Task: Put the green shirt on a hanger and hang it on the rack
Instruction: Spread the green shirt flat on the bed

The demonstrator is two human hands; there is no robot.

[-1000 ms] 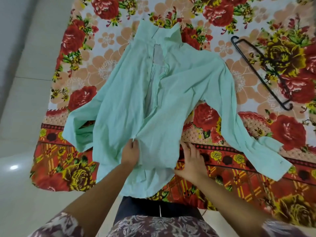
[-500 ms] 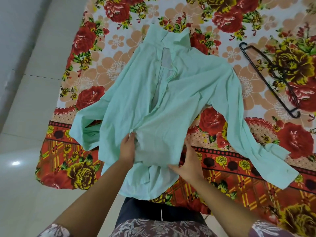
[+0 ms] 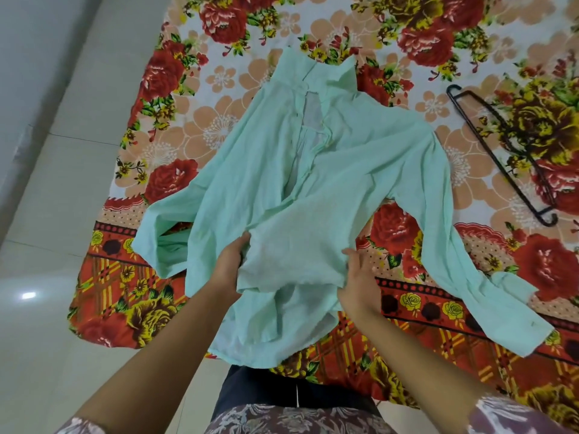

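Flowered bedsheet [image 3: 432, 104] carries the green shirt [image 3: 313, 189] at centre, its lifted lower front grasped by left hand [image 3: 230, 261] and right hand [image 3: 357, 275], black hanger [image 3: 498, 162] lying upper right.

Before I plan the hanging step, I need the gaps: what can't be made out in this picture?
- Rack: nowhere in the head view.
- Left hand: fingers tucked under a fold of the green shirt.
- Hanger: far bar lost against the bedspread's dark flowers.
- Bedspread: cut off by top and right edges.
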